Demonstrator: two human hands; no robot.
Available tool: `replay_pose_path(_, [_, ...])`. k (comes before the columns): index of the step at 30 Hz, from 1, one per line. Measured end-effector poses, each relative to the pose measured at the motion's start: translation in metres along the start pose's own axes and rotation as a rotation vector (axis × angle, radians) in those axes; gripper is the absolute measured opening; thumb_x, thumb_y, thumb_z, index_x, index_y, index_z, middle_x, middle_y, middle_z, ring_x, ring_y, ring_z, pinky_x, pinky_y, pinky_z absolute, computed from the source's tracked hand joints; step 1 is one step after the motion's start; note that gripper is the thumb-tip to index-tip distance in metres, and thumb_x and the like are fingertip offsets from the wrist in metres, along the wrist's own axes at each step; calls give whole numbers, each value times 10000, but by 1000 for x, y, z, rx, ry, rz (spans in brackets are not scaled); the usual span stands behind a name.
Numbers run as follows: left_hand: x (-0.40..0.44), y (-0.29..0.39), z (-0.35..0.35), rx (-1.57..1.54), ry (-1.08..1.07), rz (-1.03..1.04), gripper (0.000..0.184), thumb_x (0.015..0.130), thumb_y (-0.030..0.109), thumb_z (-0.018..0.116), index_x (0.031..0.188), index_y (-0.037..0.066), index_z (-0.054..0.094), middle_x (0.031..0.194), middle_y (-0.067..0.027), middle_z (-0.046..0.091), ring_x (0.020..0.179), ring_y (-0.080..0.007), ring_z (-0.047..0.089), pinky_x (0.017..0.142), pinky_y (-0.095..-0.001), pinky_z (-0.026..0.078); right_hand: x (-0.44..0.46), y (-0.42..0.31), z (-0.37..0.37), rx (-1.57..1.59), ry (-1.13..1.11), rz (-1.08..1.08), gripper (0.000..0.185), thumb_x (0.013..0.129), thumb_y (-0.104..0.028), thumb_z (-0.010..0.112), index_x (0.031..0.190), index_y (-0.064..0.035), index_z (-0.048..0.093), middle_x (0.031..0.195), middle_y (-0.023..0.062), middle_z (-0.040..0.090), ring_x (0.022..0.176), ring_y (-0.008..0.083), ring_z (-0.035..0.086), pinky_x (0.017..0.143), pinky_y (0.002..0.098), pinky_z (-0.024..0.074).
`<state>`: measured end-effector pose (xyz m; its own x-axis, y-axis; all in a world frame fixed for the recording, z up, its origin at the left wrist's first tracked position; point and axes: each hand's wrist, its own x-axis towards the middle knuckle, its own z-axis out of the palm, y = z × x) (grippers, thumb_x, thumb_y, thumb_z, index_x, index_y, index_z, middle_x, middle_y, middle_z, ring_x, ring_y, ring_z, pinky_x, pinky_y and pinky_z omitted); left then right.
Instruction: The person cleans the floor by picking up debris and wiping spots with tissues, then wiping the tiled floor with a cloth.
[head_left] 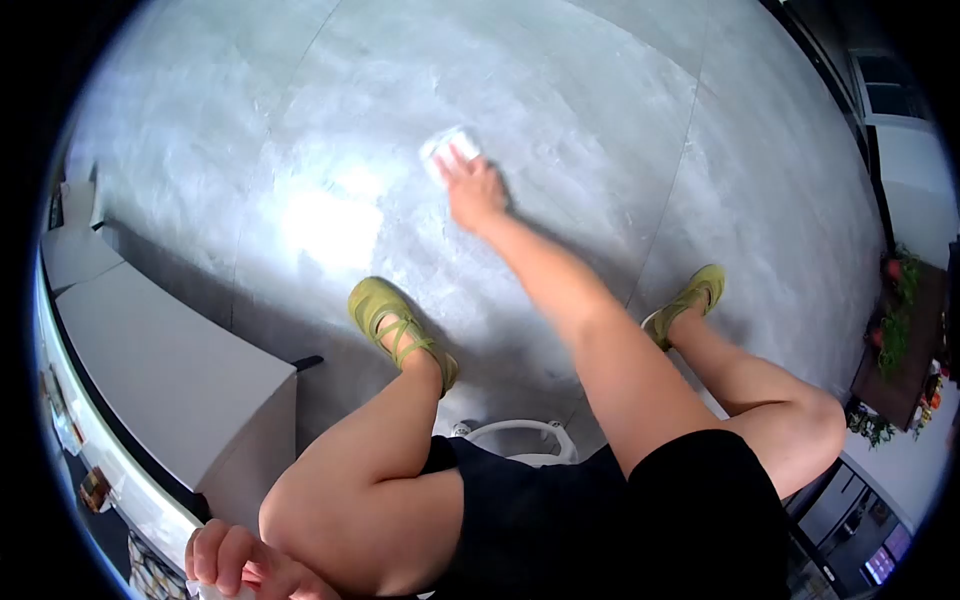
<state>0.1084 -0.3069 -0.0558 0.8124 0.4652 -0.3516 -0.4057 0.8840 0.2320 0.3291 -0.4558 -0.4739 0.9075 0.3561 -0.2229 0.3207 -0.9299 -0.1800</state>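
Past my two green shoes, my right hand (pixel 474 190) presses a white cloth (pixel 452 150) flat on the grey floor (pixel 560 120), its fingers over the cloth and slightly blurred. At the lower left edge, beside my bent knee, my left hand (pixel 250 562) is curled around something white (pixel 222 592), only partly in view. The left green shoe (pixel 400 328) and the right green shoe (pixel 690 302) stand wide apart on the floor.
A light grey cabinet or sofa-like block (pixel 165 350) runs along the left. A white stool frame (pixel 520 432) is beneath me. Potted plants (pixel 893 340) are on a brown surface (pixel 915 370) at the right.
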Motion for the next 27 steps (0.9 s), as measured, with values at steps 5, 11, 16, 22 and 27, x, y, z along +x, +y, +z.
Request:
replay_pose_path(5, [8,-15,4,25,-3,15,57,853,68,543,888,25,557,918,-96,543,861,-202,514,600,-264,533,-45,64,8,-31,73,-195,657,765,-23,480,1378,-237,377,1442,23,339,1048,237,488,895,364,401])
replay_pose_path(11, [16,-18,12,68,52,55,44,865,75,539,864,35,558,889,-75,543,830,-189,516,595,-262,511,-139,259,37,-224,346,710,666,795,-165,512,1423,-146,288,1474,52,265,1121,314,454,911,390,405])
replay_pose_path(16, [17,4,1,121,-70,-82,75,859,33,521,918,3,556,987,-112,528,913,-199,520,725,-284,534,-80,270,-10,191,128,1283,701,810,-207,511,1438,-95,222,1504,81,190,1279,327,329,965,416,337])
replay_pose_path(22, [11,-11,-2,231,-116,167,379,867,-27,500,1188,42,309,1084,-105,372,1001,-194,438,760,-359,516,37,188,5,-13,129,724,657,819,-206,473,1435,-136,257,1506,76,190,1205,301,372,959,412,341])
replay_pose_path(27, [-8,-25,-3,139,-81,222,339,857,-61,472,1156,39,349,1090,-96,387,989,-200,445,725,-340,528,47,92,3,32,134,233,669,788,-163,511,1423,-192,300,1496,51,220,1138,288,411,970,373,358])
